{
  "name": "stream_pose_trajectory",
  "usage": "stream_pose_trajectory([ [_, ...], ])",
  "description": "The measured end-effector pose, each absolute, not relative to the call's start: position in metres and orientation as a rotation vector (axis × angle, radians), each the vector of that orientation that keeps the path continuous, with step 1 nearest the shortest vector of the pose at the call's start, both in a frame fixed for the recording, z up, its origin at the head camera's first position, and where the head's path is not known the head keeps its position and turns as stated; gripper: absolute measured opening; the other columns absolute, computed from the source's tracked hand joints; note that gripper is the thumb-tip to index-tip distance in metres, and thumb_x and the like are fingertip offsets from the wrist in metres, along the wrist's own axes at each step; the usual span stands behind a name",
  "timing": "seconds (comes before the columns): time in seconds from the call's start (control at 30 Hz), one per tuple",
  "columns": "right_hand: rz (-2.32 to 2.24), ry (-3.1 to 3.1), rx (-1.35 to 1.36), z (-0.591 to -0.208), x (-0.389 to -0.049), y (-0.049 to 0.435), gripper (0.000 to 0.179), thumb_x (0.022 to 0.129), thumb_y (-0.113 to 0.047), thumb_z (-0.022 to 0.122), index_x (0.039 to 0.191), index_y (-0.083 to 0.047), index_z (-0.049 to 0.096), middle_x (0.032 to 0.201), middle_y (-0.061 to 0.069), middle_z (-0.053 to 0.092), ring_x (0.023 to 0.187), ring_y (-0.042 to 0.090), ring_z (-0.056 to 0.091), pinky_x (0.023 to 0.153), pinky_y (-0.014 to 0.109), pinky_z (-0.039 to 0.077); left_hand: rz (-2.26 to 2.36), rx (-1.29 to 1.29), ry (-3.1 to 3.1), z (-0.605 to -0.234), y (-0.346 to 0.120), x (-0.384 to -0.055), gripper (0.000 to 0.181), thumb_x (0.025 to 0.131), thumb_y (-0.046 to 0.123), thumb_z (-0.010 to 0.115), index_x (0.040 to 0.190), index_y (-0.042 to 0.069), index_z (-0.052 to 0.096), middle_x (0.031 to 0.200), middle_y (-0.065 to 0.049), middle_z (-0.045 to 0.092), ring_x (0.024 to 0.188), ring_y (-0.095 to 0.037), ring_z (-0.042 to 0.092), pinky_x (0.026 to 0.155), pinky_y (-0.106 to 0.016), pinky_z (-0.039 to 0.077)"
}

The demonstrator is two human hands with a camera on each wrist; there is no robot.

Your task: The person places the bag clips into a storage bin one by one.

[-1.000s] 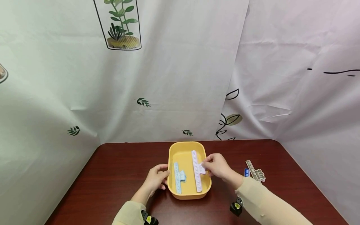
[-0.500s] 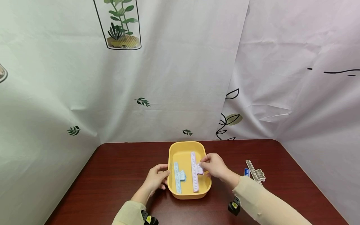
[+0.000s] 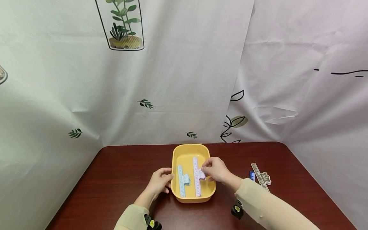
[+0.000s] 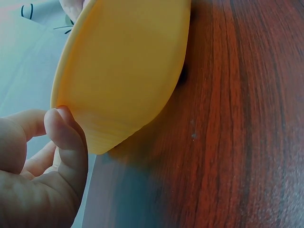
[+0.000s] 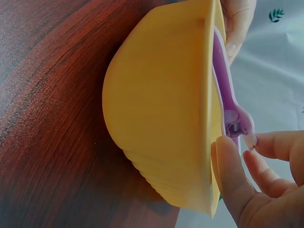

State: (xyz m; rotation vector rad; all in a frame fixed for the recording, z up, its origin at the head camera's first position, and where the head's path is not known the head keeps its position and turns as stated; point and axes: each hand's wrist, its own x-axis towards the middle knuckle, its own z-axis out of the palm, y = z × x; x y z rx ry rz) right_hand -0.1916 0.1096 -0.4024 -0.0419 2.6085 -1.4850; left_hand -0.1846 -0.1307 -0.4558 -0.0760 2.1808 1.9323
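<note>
In the head view a yellow plastic basin [image 3: 209, 191] stands on the table, holding a light blue ruler clip [image 3: 181, 182]. My left hand [image 3: 158, 182] pinches the basin's left rim; in the left wrist view, thumb and fingers [image 4: 66, 130] meet at that edge. With its fingertips my right hand [image 3: 218, 171] holds a light purple ruler clip [image 3: 196, 179] by its grip tab, inside the basin and to the right of the blue one. The right wrist view shows the purple clip [image 5: 225, 78] at rim height, its hinge visible and the fingers around its tab.
On the right of the dark red table [image 3: 115, 182] lie a grey ruler clip [image 3: 260, 176] and a blue ruler clip [image 3: 252, 176], the latter partly hidden by the right sleeve. A white printed cloth [image 3: 178, 80] hangs behind the table.
My right hand has shifted left with the purple clip, bringing it nearer the blue one and slightly toward me. The left hand and basin have stayed put.
</note>
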Motion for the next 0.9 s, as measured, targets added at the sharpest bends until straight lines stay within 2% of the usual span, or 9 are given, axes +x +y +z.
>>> stream_pose_trajectory([
  [0.37, -1.435, 2.63, -0.071, -0.406, -0.194, 0.107, 0.01, 0.084, -0.007, 0.066, 0.091, 0.0, 0.063, 0.079, 0.009, 0.062, 0.066, 0.019, 0.064, 0.051, 0.033, 0.056, 1.925, -0.076, 2.183, -0.455, -0.131, -0.184, 0.041, 0.09, 0.011, 0.057, 0.127, -0.004, 0.049, 0.073, -0.005, 0.058, 0.05, -0.009, 0.054, 0.04, -0.02, 0.044],
  [0.57, -1.371, 2.654, -0.139, -0.407, -0.194, 0.104, 0.012, 0.086, -0.008, 0.064, 0.095, 0.0, 0.064, 0.08, 0.008, 0.062, 0.062, 0.014, 0.061, 0.053, 0.035, 0.057, 1.915, -0.082, 2.185, -0.456, -0.132, -0.186, 0.04, 0.09, 0.011, 0.056, 0.127, -0.003, 0.049, 0.073, -0.005, 0.058, 0.051, -0.009, 0.054, 0.041, -0.02, 0.044],
  [0.9, -1.288, 2.676, -0.159, -0.409, -0.194, 0.097, 0.008, 0.085, -0.007, 0.065, 0.091, -0.001, 0.065, 0.078, 0.007, 0.06, 0.055, 0.014, 0.057, 0.05, 0.03, 0.055, 1.917, -0.079, 2.184, -0.456, -0.132, -0.186, 0.04, 0.091, 0.011, 0.056, 0.127, -0.003, 0.049, 0.072, -0.003, 0.058, 0.051, -0.009, 0.054, 0.041, -0.021, 0.045],
])
